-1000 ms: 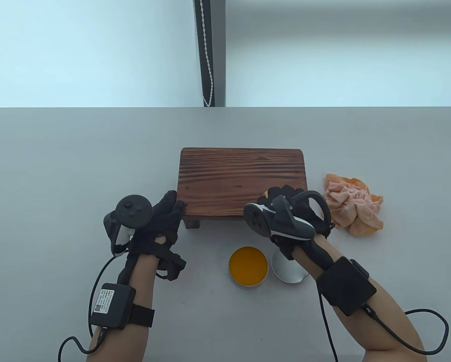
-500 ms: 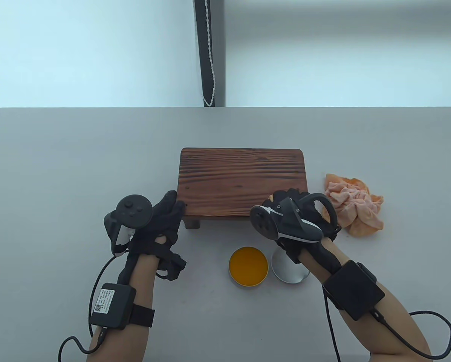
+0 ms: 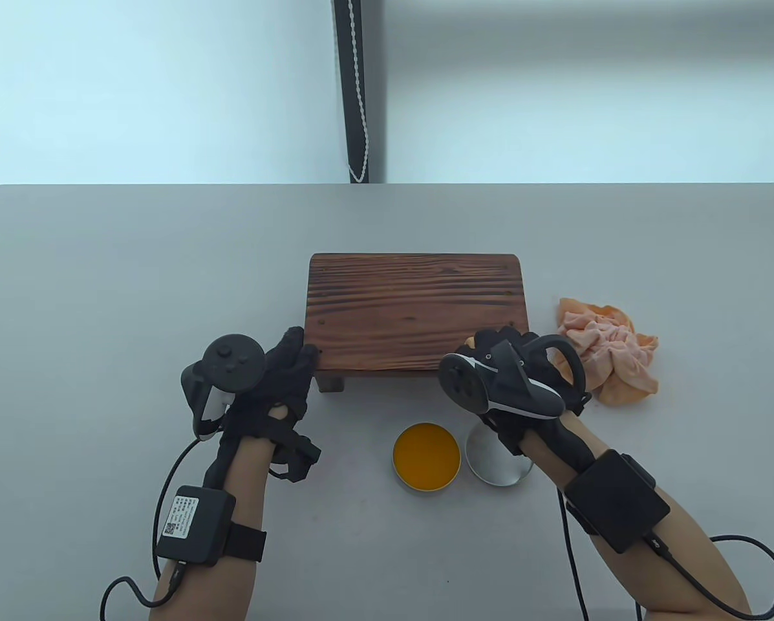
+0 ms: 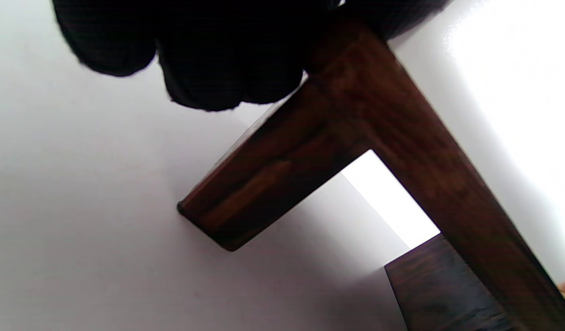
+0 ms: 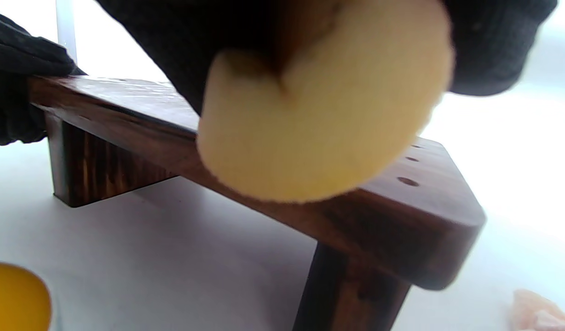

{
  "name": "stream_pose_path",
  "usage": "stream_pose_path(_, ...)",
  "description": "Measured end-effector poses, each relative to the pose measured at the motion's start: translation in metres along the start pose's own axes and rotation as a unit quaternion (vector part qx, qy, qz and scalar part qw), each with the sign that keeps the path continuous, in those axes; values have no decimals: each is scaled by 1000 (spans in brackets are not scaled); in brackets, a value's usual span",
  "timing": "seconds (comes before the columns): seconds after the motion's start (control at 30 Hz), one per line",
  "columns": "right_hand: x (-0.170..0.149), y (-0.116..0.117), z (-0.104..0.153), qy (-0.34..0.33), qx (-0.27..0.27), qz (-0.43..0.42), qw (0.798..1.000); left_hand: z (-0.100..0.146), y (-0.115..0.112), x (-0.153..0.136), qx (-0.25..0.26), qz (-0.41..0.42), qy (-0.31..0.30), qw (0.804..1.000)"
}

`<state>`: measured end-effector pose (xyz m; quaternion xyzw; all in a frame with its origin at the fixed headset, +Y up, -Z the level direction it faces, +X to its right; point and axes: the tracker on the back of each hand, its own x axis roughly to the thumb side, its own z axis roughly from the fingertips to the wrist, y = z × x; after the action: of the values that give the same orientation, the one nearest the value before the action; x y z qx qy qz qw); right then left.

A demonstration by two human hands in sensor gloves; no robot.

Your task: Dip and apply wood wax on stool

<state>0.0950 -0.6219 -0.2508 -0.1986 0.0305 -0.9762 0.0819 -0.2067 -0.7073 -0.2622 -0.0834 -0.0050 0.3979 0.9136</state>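
Observation:
A small dark wooden stool (image 3: 416,310) stands mid-table; it also shows in the left wrist view (image 4: 356,138) and the right wrist view (image 5: 402,207). My left hand (image 3: 290,365) grips its front left corner. My right hand (image 3: 509,352) holds a round yellow sponge pad (image 5: 324,119) over the stool's front right corner; whether the pad touches the wood I cannot tell. An open tin of orange wax (image 3: 426,456) sits in front of the stool, also in the right wrist view (image 5: 15,299). Its silver lid (image 3: 493,462) lies beside it.
A crumpled peach cloth (image 3: 610,349) lies right of the stool, close to my right hand; a corner shows in the right wrist view (image 5: 540,312). Cables trail from both wrists at the table's front edge. A dark post with a bead chain (image 3: 359,90) stands behind the table.
My right hand has slid to the right along the stool's front edge, towards the right corner. My left hand and the stool have stayed put.

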Motion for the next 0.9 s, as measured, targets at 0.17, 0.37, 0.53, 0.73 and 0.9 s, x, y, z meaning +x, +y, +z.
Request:
stream_pose_path(0.17,-21,7,-17,57,-4,9,998,1,-1,2,3,-9,-3,1000)
stream_pose_path(0.37,-16,2,7,16,17,7,1000,1,-1,2,3,-8,-4,1000)
stream_pose_path(0.53,-14,2,-3,16,5,-18,1000,1,-1,2,4,-14,-5,1000)
stream_pose_path(0.73,-38,8,-20,65,3,-13,998,0,-1,2,4,-14,-6,1000)
stream_pose_path(0.9,-29,2,1,35,35,7,999,1,-2,3,5,-14,-5,1000)
